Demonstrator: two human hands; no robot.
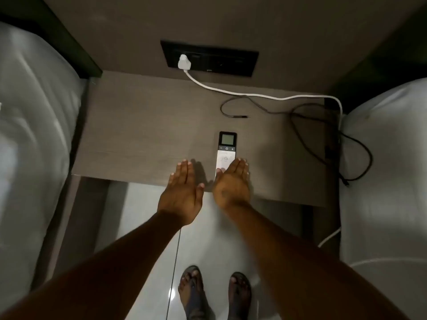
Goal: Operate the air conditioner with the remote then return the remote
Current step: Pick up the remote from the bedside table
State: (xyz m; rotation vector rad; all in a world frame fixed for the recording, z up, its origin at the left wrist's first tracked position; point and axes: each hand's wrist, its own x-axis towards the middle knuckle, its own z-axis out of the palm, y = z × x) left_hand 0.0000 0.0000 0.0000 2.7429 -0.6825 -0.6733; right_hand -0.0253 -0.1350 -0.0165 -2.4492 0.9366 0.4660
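Both my hands are spread flat and empty, fingers straight, held out over the near edge of the tabletop [143, 135]. My left hand [181, 192] grips nothing and sits left of the remote [227, 150], apart from it. My right hand [232, 184] also holds nothing; its fingertips cover the remote's near end, and I cannot tell whether they touch it.

Location: the remote lies flat, face up, toward the near edge of the tabletop, between two beds.

Risks, as I judge them:
- The near end sits close to the edge. A careless pinch or sideways nudge from my right hand could slide it off onto the tiled floor [208, 239].
- Closing my fingers over the face could press the power button before I have aimed it.
- A dark cable [233, 107] lies just beyond the screen end and a white cord [254, 95] farther back; a forward sweep could snag either.

Orientation: long axis runs straight away from me, nearly square to the edge. Screen end points at the wall socket [209, 57]; the white button end faces me.
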